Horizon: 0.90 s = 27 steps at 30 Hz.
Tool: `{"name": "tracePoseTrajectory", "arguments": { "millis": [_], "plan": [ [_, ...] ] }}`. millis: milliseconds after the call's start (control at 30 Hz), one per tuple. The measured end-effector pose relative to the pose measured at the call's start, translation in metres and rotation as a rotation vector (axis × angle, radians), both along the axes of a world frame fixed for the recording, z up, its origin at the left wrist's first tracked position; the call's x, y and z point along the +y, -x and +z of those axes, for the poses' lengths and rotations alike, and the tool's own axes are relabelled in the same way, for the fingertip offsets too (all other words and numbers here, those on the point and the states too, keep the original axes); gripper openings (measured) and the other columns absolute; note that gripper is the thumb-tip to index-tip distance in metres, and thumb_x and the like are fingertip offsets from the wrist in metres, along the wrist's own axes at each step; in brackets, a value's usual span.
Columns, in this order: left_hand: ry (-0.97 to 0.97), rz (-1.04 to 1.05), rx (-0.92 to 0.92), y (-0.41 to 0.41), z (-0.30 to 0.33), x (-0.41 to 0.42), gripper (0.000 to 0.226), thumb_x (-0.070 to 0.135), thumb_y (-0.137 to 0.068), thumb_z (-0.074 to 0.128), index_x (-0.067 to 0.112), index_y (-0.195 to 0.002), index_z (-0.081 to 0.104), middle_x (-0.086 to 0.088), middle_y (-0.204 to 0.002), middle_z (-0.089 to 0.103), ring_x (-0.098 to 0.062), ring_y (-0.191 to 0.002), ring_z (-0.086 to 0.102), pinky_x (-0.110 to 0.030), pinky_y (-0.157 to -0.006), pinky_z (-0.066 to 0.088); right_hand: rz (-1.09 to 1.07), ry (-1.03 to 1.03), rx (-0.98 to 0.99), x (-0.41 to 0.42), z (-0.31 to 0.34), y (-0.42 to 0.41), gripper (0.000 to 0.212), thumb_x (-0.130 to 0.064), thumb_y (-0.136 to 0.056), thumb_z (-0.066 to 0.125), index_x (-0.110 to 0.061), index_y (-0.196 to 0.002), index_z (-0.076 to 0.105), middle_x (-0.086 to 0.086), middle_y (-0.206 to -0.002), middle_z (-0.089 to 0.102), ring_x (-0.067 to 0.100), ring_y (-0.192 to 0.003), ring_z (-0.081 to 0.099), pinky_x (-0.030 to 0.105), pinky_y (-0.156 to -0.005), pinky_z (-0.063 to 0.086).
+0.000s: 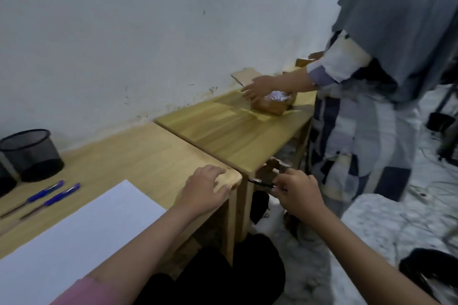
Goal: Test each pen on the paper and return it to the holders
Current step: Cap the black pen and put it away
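Head view: the right hand [296, 192] pinches a dark pen [260, 183] between its fingers [278, 184], off the counter's [138, 153] right edge; the pen's long axis points left toward the corner. The left hand [205, 187] rests there, fingers loosely curled over the edge. The paper [81, 228], two blue pens [44, 197] and mesh holder [31, 153] lie well left, nearer the left hand.

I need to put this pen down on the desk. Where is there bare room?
Bare wood lies between the paper, the mesh holder and the left hand on the desk corner. It is crowded at the left edge, where two blue pens lie beside the paper.
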<state>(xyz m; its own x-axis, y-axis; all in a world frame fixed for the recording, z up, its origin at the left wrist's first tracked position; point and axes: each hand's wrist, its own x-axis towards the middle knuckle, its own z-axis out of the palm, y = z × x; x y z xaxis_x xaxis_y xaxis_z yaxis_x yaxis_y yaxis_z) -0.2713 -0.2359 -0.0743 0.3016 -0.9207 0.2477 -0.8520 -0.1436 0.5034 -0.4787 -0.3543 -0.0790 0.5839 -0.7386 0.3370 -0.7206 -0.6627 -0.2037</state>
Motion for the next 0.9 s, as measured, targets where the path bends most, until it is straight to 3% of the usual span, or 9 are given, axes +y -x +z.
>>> {"name": "tracePoseTrajectory", "arguments": {
  "millis": [167,300,433,700,900],
  "plan": [
    [-0.049,0.029,-0.042,-0.006,-0.013,-0.017,0.040,0.045,-0.085,0.051,0.025,-0.119,0.058,0.007,-0.120,0.054,-0.015,-0.111,0.046,-0.038,-0.094,0.042,-0.057,-0.078,0.037,-0.018,-0.030,0.017,0.014,-0.033,-0.085,0.062,-0.023,-0.093,0.067,-0.006,-0.083,0.047,0.024,-0.097,0.056,0.033,-0.071,0.032],
    [-0.043,0.026,-0.060,-0.008,-0.018,-0.019,0.039,0.043,-0.086,0.051,0.025,-0.120,0.057,0.008,-0.119,0.052,-0.015,-0.112,0.044,-0.038,-0.094,0.039,-0.114,-0.212,0.112,-0.029,-0.047,0.012,0.037,-0.041,-0.083,0.064,-0.027,-0.117,0.060,0.002,-0.112,0.058,0.029,-0.113,0.049,0.040,-0.088,0.039],
    [-0.031,0.035,-0.062,-0.008,-0.019,-0.020,0.038,0.042,-0.085,0.053,0.025,-0.118,0.058,0.007,-0.118,0.052,-0.015,-0.110,0.044,-0.041,-0.094,0.040,-0.127,-0.281,0.114,-0.032,-0.058,0.006,0.041,-0.038,-0.085,0.062,-0.024,-0.122,0.057,0.007,-0.120,0.057,0.033,-0.118,0.047,0.047,-0.096,0.038],
    [-0.032,0.054,-0.080,-0.006,-0.022,-0.022,0.035,0.043,-0.085,0.053,0.026,-0.115,0.057,0.007,-0.117,0.051,-0.014,-0.108,0.044,-0.040,-0.094,0.040,-0.018,-0.266,-0.090,-0.025,-0.053,-0.005,0.036,-0.035,-0.085,0.060,-0.020,-0.119,0.060,0.003,-0.118,0.060,0.027,-0.114,0.052,0.044,-0.093,0.042],
    [-0.091,-0.002,0.038,-0.006,-0.011,-0.014,0.040,0.040,-0.085,0.055,0.023,-0.121,0.054,0.005,-0.124,0.051,-0.014,-0.114,0.043,-0.043,-0.097,0.044,0.079,-0.083,-0.339,-0.001,-0.015,-0.033,0.035,-0.026,-0.086,0.061,-0.014,-0.119,0.060,0.003,-0.118,0.062,0.022,-0.113,0.053,0.043,-0.095,0.043]
  ]
}}
